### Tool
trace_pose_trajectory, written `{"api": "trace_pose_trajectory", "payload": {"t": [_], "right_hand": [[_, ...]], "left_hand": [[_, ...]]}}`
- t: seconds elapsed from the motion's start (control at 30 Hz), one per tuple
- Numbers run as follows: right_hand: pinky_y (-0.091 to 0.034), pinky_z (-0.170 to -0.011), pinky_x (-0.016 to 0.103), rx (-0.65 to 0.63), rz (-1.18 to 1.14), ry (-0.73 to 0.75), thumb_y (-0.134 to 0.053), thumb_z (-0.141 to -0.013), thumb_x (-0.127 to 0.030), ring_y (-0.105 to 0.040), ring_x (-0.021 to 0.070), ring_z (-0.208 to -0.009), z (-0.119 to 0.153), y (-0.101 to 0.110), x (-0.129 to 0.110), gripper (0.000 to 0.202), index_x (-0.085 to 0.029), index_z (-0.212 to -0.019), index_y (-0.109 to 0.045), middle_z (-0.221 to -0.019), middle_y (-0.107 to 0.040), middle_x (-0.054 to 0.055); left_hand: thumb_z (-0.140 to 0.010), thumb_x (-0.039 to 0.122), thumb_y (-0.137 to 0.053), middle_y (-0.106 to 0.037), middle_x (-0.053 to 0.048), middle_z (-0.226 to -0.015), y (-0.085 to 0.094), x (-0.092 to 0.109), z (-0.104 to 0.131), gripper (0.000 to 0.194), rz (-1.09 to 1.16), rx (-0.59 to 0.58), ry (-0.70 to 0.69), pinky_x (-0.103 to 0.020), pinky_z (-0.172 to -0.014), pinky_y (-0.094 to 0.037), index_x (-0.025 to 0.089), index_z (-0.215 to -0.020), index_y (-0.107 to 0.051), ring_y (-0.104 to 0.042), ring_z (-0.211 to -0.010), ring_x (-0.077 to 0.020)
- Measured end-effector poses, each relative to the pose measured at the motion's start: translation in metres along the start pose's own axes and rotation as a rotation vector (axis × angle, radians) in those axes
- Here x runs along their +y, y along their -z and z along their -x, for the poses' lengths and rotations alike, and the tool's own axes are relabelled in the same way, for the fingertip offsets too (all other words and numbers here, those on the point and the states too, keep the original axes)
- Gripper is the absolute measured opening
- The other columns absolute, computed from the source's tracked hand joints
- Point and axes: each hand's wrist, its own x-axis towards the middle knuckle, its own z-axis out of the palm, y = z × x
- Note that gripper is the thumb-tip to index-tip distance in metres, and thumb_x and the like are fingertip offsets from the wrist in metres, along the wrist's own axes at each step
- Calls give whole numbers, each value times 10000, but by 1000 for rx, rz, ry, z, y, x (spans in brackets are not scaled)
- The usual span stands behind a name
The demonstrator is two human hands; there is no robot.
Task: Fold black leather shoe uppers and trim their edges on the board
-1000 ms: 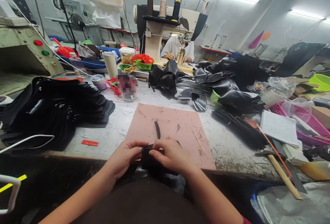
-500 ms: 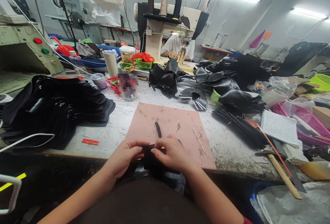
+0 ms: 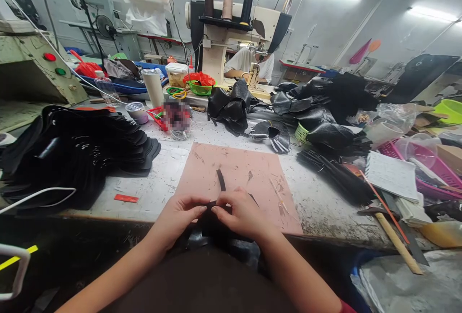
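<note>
Head view: left hand (image 3: 176, 214) and right hand (image 3: 240, 212) close together, thumb and forefinger of each nearly closed, pinching the upper edge of a black piece (image 3: 212, 224) at the near edge of a pink mat (image 3: 231, 159). Close grips probably keep that edge taut and steady; other fingers curled, partly hidden. Dark strip (image 3: 220, 181) lies on the mat just beyond, within easy reach. Black stack (image 3: 68, 154) left, hammer (image 3: 397, 243) right, both beside the work space, likely leaving elbow room.

Both forearms converge, left hand (image 3: 185, 212) and right hand (image 3: 236, 212) pinching.
</note>
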Motion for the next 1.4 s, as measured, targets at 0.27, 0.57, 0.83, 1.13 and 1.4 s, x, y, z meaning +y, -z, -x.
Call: {"api": "trace_pose_trajectory", "payload": {"t": [0.27, 0.57, 0.83, 1.13, 1.4], "right_hand": [[-323, -829, 333, -47, -29, 77, -559, -794, -213, -546, 162, -889, -1, 3, 3, 141, -178, -657, -551, -985, -620, 27], [-320, -816, 325, -32, 129, 182, -547, -790, -217, -531, 119, -671, -4, -8, 2, 122, -170, -678, -552, -688, -603, -2], [-291, -941, 372, -28, 110, 183, -566, -765, -245, -573, 135, -723, 0, -6, 8, 127, -178, -660, -546, -759, -638, 20], [-198, -1024, 421, -78, 50, 170, -521, -786, -200, -580, 157, -894, 1, -1, 8, 131, -178, -657, -519, -925, -640, 43], [-257, -963, 359, -47, 124, 185, -539, -784, -231, -557, 116, -702, -3, -1, 9, 150, -170, -648, -540, -735, -629, -1]], "left_hand": [[-527, 245, -664, -642, -12, -630, -2, 2, 2, 172, -27, 11, -33, -265, -604, -438, 155, -673, -683, -556, -619, -155], [-590, 216, -586, -678, -21, -704, 11, 18, -11, 152, -503, -181, -101, -246, -631, -432, 167, -694, -685, -586, -694, -184], [-578, 198, -546, -584, 22, -569, 14, 20, -16, 106, -611, -223, -99, -209, -542, -382, 170, -609, -642, -521, -593, -148], [-553, 227, -575, -520, 41, -520, 12, 26, -16, 123, -513, -322, -10, -196, -491, -321, 159, -637, -635, -449, -526, -116], [-582, 237, -531, -482, 44, -527, 16, 22, -21, 199, -559, -388, 47, -204, -496, -291, 142, -720, -639, -411, -507, -106]]}}
